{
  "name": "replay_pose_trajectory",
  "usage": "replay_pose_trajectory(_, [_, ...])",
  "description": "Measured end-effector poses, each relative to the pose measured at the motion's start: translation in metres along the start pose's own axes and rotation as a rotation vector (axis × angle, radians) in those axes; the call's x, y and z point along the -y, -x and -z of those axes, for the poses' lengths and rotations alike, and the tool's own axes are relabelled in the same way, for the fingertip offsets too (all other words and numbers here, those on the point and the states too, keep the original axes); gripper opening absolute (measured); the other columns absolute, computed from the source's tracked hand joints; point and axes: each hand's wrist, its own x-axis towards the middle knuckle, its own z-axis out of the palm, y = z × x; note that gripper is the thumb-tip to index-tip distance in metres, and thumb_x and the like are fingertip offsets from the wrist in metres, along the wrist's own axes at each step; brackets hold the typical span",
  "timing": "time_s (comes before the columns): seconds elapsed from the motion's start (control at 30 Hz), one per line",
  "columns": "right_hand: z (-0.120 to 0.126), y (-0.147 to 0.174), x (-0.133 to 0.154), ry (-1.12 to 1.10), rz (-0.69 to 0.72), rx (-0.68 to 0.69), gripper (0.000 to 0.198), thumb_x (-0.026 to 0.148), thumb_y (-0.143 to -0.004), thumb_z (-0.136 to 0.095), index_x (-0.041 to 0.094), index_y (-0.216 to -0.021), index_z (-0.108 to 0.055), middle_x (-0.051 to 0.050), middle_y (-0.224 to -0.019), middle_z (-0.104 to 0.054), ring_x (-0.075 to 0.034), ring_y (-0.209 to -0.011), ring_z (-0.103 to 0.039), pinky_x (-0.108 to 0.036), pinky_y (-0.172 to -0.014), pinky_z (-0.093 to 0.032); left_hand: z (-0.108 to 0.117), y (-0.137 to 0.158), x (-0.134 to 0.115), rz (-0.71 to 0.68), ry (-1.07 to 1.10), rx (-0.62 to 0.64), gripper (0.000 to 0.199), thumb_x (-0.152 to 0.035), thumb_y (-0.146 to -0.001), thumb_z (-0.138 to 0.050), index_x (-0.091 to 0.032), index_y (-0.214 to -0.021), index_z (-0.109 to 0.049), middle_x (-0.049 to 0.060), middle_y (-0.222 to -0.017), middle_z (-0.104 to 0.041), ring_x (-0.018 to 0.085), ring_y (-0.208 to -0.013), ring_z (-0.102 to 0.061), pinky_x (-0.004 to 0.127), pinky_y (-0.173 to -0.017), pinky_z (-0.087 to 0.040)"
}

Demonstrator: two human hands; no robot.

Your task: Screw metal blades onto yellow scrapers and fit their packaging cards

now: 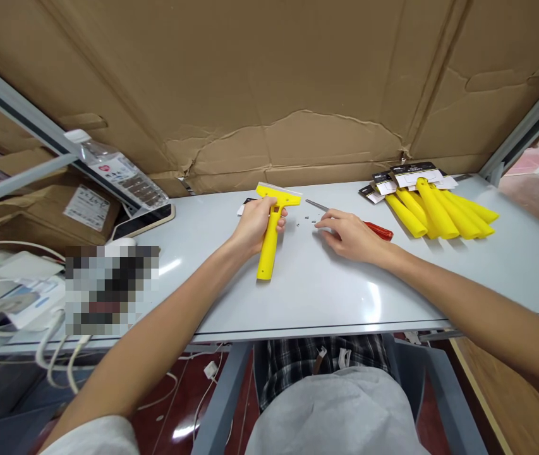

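Note:
My left hand is closed around a yellow scraper, just under its wide head. The scraper stands out over the table with a pale blade strip along the head's top edge and its handle toward me. My right hand rests on the table, fingers stretched out and a little apart. Its fingertips are beside several tiny metal screws or nuts, too small to tell which. Behind and partly under that hand lies a screwdriver, its red handle to the right and its metal shaft pointing left.
Several yellow handles with black-and-white cards lie at the right on the white table. A phone, a tilted plastic bottle and white cables are at the left. Cardboard walls the back.

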Motion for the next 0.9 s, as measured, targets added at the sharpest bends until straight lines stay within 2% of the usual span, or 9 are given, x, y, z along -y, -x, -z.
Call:
replay_pose_trajectory(0.17, [0.012, -0.005, -0.012, -0.061, -0.025, -0.179, 0.037, 0.02, -0.098, -0.052, 0.015, -0.12, -0.081, -0.012, -0.116, -0.071, -0.013, -0.084, -0.059, -0.03, -0.089, -0.048, 0.002, -0.003, 0.0, 0.016, 0.004, -0.006, 0.002, -0.017, -0.092, -0.061, -0.017, -0.091, -0.059, 0.005, -0.072, -0.065, 0.011, -0.051, -0.052, 0.023, -0.045, -0.04])
replay_pose_trajectory(0.3, [0.03, -0.007, -0.025, 0.053, -0.103, -0.275, 0.036, 0.025, -0.099, -0.052, 0.015, -0.116, -0.082, -0.012, -0.11, -0.073, -0.015, -0.085, -0.059, -0.032, -0.09, -0.047, 0.004, -0.003, -0.005, -0.006, 0.003, -0.005, 0.001, -0.016, -0.093, -0.06, -0.017, -0.093, -0.059, 0.004, -0.071, -0.064, 0.011, -0.05, -0.053, 0.021, -0.044, -0.04])
replay_pose_trajectory(0.4, [0.04, -0.007, -0.035, 0.174, -0.133, -0.239, 0.034, 0.03, -0.097, -0.057, 0.019, -0.116, -0.083, -0.011, -0.116, -0.073, -0.02, -0.097, -0.063, -0.035, -0.094, -0.048, 0.006, -0.004, -0.008, -0.01, 0.019, -0.004, 0.002, -0.016, -0.092, -0.06, -0.016, -0.093, -0.059, 0.005, -0.071, -0.064, 0.011, -0.05, -0.053, 0.021, -0.044, -0.039])
replay_pose_trajectory(0.47, [0.045, -0.007, -0.039, 0.245, -0.138, -0.138, 0.033, 0.035, -0.093, -0.065, 0.021, -0.117, -0.083, -0.011, -0.119, -0.072, -0.024, -0.107, -0.065, -0.037, -0.098, -0.049, 0.007, -0.004, -0.009, -0.011, 0.029, -0.003, 0.001, -0.016, -0.093, -0.058, -0.016, -0.093, -0.058, 0.004, -0.071, -0.064, 0.011, -0.05, -0.053, 0.021, -0.043, -0.039])
replay_pose_trajectory(0.53, [0.051, -0.007, -0.04, 0.254, -0.177, -0.006, 0.036, 0.034, -0.089, -0.071, 0.021, -0.12, -0.081, -0.01, -0.113, -0.074, -0.024, -0.105, -0.067, -0.037, -0.097, -0.05, 0.008, -0.005, -0.01, -0.013, 0.037, -0.008, 0.001, -0.016, -0.093, -0.058, -0.016, -0.093, -0.057, 0.004, -0.07, -0.064, 0.011, -0.049, -0.053, 0.021, -0.043, -0.039])
replay_pose_trajectory(0.6, [0.057, -0.006, -0.042, 0.188, -0.24, 0.08, 0.04, 0.029, -0.087, -0.07, 0.02, -0.125, -0.079, -0.008, -0.105, -0.076, -0.02, -0.093, -0.068, -0.034, -0.091, -0.052, 0.009, -0.005, -0.011, -0.017, 0.047, -0.006, 0.003, -0.017, -0.094, -0.059, -0.017, -0.092, -0.057, 0.004, -0.07, -0.064, 0.011, -0.049, -0.053, 0.021, -0.044, -0.039])
replay_pose_trajectory(0.7, [0.066, -0.005, -0.045, 0.093, -0.279, 0.048, 0.043, 0.023, -0.086, -0.068, 0.02, -0.128, -0.077, -0.006, -0.101, -0.078, -0.018, -0.086, -0.069, -0.033, -0.087, -0.054, 0.01, -0.005, -0.014, -0.026, 0.064, 0.009, 0.006, -0.017, -0.095, -0.06, -0.018, -0.091, -0.056, 0.004, -0.069, -0.064, 0.01, -0.049, -0.053, 0.02, -0.044, -0.039])
replay_pose_trajectory(0.9, [0.076, -0.005, -0.06, 0.102, -0.273, -0.129, 0.04, 0.021, -0.083, -0.065, 0.017, -0.119, -0.08, -0.007, -0.097, -0.078, -0.018, -0.085, -0.07, -0.034, -0.09, -0.055, 0.015, -0.004, -0.024, -0.039, 0.112, -0.01, 0.008, -0.015, -0.097, -0.056, -0.018, -0.091, -0.053, 0.004, -0.069, -0.064, 0.01, -0.049, -0.052, 0.02, -0.044, -0.039])
